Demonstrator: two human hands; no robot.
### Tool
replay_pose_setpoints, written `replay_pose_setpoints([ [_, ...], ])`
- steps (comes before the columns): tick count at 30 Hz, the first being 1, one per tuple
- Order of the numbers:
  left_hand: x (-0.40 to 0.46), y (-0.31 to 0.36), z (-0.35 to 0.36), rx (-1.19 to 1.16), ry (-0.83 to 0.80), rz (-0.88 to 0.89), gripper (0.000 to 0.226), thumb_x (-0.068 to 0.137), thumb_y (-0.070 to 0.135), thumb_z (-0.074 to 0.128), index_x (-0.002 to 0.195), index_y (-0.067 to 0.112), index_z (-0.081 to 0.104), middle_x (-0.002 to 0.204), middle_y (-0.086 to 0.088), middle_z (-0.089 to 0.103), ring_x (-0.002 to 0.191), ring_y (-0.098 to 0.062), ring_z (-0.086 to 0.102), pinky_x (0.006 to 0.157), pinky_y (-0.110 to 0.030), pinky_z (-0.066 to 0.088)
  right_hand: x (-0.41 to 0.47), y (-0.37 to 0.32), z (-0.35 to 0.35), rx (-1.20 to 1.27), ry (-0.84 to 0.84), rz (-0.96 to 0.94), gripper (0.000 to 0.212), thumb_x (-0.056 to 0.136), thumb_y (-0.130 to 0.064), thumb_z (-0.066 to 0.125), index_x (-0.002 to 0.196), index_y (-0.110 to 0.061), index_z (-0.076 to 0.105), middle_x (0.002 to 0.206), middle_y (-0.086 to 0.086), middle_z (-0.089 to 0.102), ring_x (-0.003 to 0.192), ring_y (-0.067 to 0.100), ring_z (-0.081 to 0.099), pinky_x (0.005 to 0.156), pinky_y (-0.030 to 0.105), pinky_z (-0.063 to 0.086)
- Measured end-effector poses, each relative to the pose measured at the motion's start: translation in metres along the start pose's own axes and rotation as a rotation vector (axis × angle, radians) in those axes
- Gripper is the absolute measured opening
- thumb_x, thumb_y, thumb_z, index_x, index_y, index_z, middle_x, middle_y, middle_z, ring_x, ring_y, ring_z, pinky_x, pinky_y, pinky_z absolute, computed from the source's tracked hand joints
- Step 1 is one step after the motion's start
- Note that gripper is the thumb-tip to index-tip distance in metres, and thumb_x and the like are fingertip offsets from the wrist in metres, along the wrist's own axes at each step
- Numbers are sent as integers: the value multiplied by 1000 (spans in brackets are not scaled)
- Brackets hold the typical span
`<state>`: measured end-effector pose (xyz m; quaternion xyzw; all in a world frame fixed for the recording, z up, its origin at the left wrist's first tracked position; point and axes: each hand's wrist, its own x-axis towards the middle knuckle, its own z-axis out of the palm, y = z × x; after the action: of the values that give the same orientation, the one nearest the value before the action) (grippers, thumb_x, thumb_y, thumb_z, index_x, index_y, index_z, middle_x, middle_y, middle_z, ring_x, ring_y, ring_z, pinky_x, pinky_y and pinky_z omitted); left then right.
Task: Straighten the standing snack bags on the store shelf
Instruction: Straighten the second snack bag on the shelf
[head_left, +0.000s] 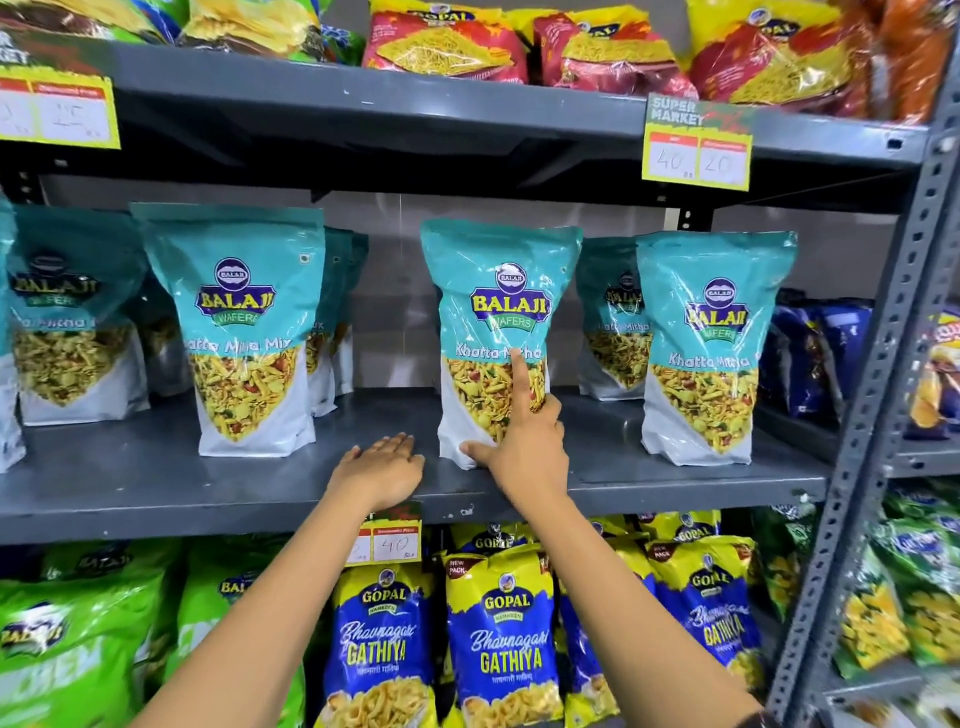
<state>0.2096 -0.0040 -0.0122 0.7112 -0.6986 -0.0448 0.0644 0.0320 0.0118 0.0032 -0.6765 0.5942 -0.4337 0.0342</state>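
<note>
Teal Balaji snack bags stand in a row on the grey middle shelf (156, 483). The centre bag (498, 291) stands upright near the shelf's front. My right hand (524, 447) rests against its front, with the index finger pointing up along the bag, the thumb at the bottom left corner and the other fingers curled at its right side. My left hand (382, 467) lies flat, palm down, on the bare shelf just left of that bag, holding nothing. Another front bag (239, 322) stands to the left and one (711, 343) to the right, with more bags behind them.
An upper shelf with red and yellow bags (447, 47) hangs close above. Price tags (696, 145) hang from the shelf edges. Blue and yellow Gopal bags (498, 644) fill the shelf below. A perforated metal upright (883, 364) bounds the right side, with dark blue bags (810, 358) beside it.
</note>
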Motion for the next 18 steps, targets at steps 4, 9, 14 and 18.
replay_pose_setpoints([
  [4, -2, 1, 0, -6, 17, -2, 57, 101, 40, 15, 154, 19, 11, 164, 3, 5, 151, -14, 6, 121, -43, 7, -19, -4, -12, -25, 16, -14, 124, 72, -41, 81, 139, -56, -21, 139, 20, 28, 118, 43, 43, 82, 53, 49],
  [9, -3, 3, -2, -7, 31, 0, 57, 101, 40, 18, 153, 18, 15, 164, 0, 10, 150, -18, 12, 120, -45, 10, -38, -8, -23, -49, 25, -24, 123, 71, -43, 81, 143, -53, -18, 138, 18, 29, 114, 41, 44, 80, 51, 49],
  [14, -3, 1, -2, -28, 36, 15, 57, 101, 39, 19, 154, 18, 16, 164, 0, 10, 150, -17, 11, 120, -45, 9, -50, -9, -30, -69, 48, -35, 125, 72, -45, 80, 142, -50, -22, 142, 18, 27, 116, 41, 44, 83, 50, 49],
  [18, -3, 1, -1, -32, 45, 24, 57, 101, 39, 20, 154, 19, 17, 163, 0, 11, 150, -18, 12, 120, -45, 10, -56, -12, -30, -60, 62, -35, 124, 73, -42, 80, 144, -48, -21, 151, 21, 13, 123, 44, 39, 83, 52, 48],
])
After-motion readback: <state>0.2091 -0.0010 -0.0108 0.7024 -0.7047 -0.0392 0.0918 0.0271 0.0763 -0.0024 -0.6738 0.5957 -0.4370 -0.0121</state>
